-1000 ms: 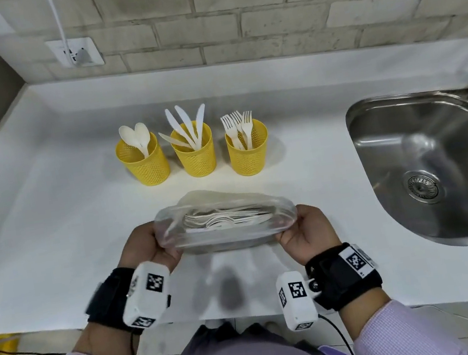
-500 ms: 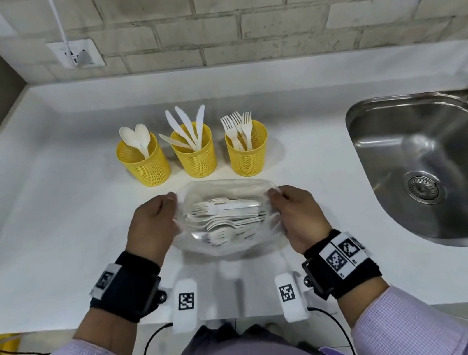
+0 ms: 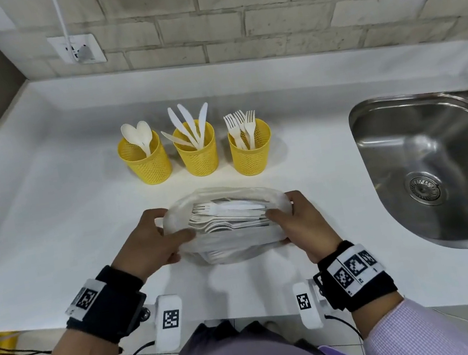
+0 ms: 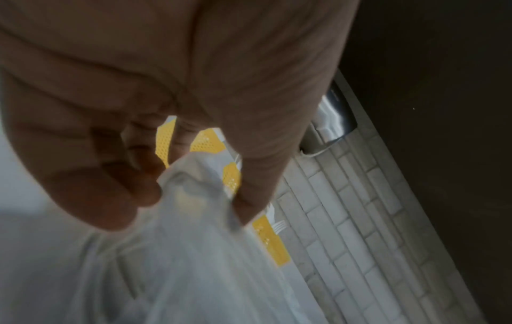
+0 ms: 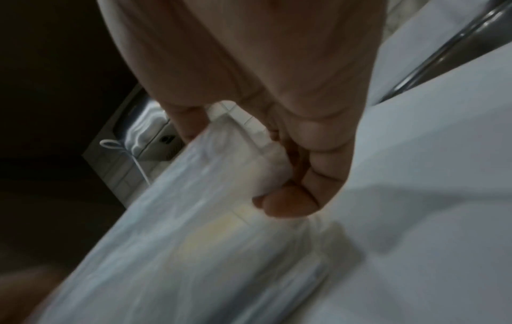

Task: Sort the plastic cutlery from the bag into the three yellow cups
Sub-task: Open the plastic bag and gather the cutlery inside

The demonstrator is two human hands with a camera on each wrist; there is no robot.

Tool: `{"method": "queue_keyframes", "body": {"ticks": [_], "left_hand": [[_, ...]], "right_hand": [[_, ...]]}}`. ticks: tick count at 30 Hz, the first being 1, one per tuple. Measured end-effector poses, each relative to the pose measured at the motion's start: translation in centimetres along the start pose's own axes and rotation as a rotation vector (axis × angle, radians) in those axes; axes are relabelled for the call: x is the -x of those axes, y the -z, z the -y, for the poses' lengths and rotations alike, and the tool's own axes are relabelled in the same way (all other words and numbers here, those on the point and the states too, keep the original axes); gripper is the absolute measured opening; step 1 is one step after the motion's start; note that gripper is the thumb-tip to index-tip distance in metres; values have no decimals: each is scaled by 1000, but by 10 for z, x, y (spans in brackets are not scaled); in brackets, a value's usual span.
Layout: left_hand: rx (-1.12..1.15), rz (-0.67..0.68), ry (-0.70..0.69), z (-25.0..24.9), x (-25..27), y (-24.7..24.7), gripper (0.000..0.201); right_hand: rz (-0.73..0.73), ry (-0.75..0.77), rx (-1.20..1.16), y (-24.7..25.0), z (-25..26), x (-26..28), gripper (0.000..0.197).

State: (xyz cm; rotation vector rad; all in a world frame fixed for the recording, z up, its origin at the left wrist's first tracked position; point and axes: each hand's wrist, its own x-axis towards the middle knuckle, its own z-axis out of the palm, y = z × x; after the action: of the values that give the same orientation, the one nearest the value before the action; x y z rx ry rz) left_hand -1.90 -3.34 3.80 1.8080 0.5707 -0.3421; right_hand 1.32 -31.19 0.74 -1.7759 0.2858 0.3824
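A clear plastic bag [image 3: 231, 246] with its mouth spread wide sits on the white counter near the front edge; white forks [image 3: 221, 219] lie inside. My left hand [image 3: 156, 238] pinches the bag's left rim [image 4: 194, 197], and my right hand [image 3: 298, 222] grips the right rim [image 5: 249, 166]. Three yellow mesh cups stand in a row behind the bag: the left cup [image 3: 146, 163] has spoons, the middle cup [image 3: 197, 152] has knives, the right cup [image 3: 250, 151] has forks.
A steel sink [image 3: 440, 169] is sunk into the counter at the right. A brick wall with a socket and cable [image 3: 78, 51] runs along the back. The counter's front edge [image 3: 248, 316] is just below my wrists.
Both hands turned from under the bag to over its rim and pulled the mouth wide. The bag now rests lower on the counter with the forks exposed.
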Motion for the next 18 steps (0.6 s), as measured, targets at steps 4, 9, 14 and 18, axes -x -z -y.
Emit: {"method": "queue_keyframes", "body": {"ticks": [4, 9, 14, 18], "left_hand": [[66, 65, -72, -9, 9, 1, 64], [-52, 50, -59, -21, 8, 12, 66], [-321, -104, -179, -27, -5, 2, 58], [-508, -126, -322, -27, -20, -11, 22]], "right_hand": [[-18, 58, -121, 1, 7, 4, 38], [-193, 286, 175, 5, 20, 14, 37], [-197, 845, 430, -17, 45, 25, 27], [216, 705, 734, -47, 49, 10, 37]]}}
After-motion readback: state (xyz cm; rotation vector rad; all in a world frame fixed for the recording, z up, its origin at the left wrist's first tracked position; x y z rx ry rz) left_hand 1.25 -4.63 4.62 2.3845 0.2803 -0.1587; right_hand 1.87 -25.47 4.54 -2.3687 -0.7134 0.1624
